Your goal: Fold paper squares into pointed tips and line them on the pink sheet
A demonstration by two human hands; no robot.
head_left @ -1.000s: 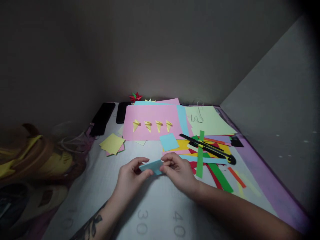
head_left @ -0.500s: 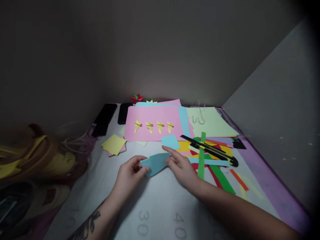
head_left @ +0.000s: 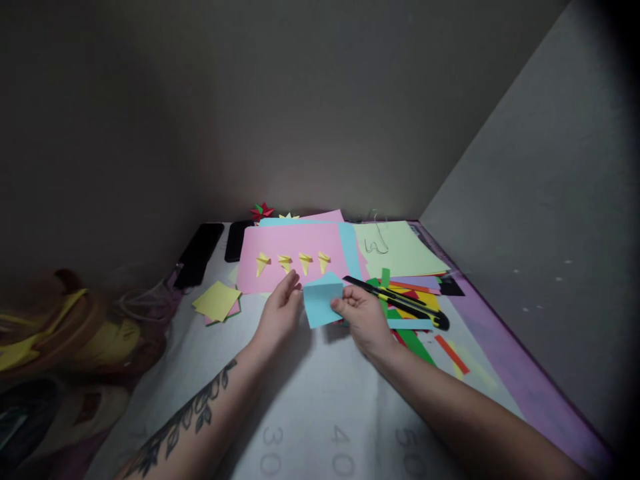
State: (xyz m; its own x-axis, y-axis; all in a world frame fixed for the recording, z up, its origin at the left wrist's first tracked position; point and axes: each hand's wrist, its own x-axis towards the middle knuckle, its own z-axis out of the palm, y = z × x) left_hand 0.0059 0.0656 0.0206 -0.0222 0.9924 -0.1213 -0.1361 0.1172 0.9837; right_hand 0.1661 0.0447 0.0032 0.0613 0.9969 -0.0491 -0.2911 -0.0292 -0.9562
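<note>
My right hand (head_left: 365, 317) pinches a light blue square of paper (head_left: 320, 303) by its right side, thumb in front, and holds it raised over the table. Just left of the paper is my left hand (head_left: 281, 308), its fingers stretched out and nothing in its grasp. Beyond both hands, several small folded yellow paper pieces (head_left: 305, 263) stand in a row on a pink sheet (head_left: 290, 239). A black and yellow utility knife (head_left: 417, 309) lies to the right of my right hand, on top of cut paper strips.
Yellow, pink and green paper squares (head_left: 217, 301) are stacked at the left. Pale green sheets (head_left: 400, 243) lie at the back right, with a black phone (head_left: 201, 245) at the back left. Orange (head_left: 453, 355) and green strips (head_left: 417, 347) are scattered on the right. Red folded paper (head_left: 261, 212) sits by the wall.
My left hand has let go of the blue paper and opened beside it. The paper, now in my right hand alone, is turned more upright and facing me. The view has shifted slightly.
</note>
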